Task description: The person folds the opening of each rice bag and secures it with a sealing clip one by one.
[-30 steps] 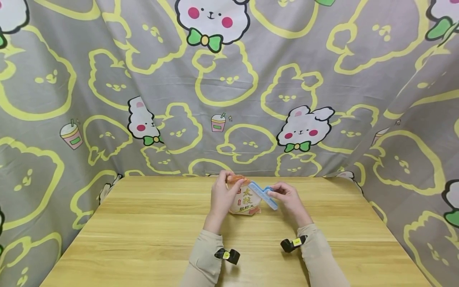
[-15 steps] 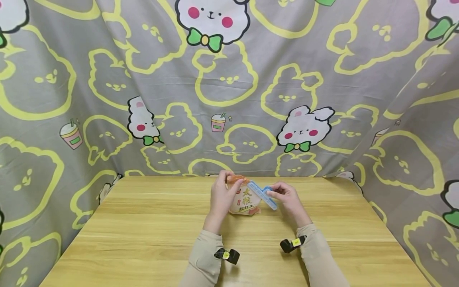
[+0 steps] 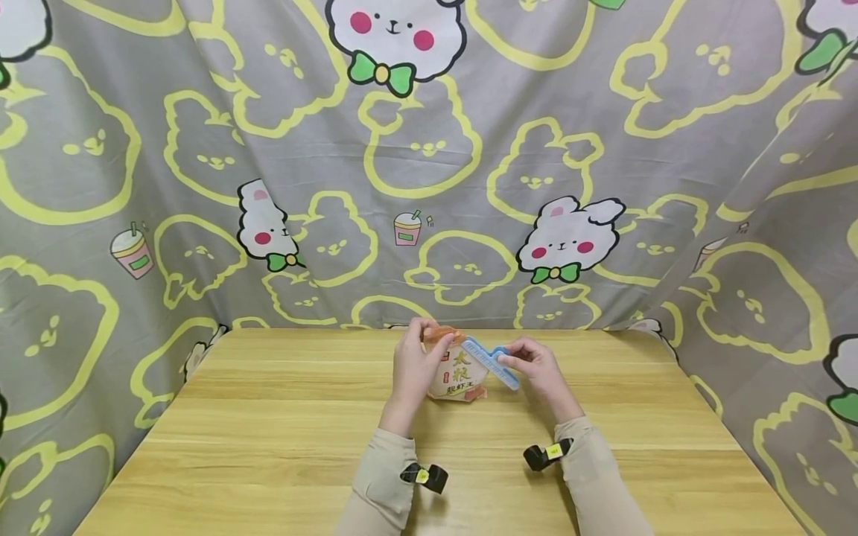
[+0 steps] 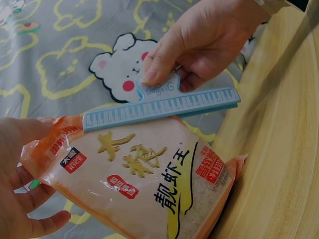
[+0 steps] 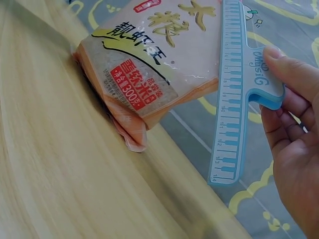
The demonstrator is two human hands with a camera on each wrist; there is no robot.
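My left hand (image 3: 418, 361) pinches the orange folded top of a small rice bag (image 3: 459, 376) between thumb and fingers. The bag stands tilted, its lower corner at the table, with rice showing through a window in the left wrist view. My right hand (image 3: 539, 368) pinches the tab of a light blue bag clip (image 4: 159, 108), thumb on the side printed "Music". Piano keys and ruler numbers run along the clip's long bar. In the left wrist view the bar lies across the bag's upper edge, its far end sticking out past the bag.
A wooden table (image 3: 288, 424) spreads beneath the hands. Behind and at both sides hangs a grey curtain (image 3: 429, 193) printed with yellow outlines and white rabbits. Black wrist cameras (image 3: 548, 455) are strapped over both sleeves.
The blue clip has shifted slightly to the left, further along the bag's upper edge. Both hands keep their grips and nearly the same places.
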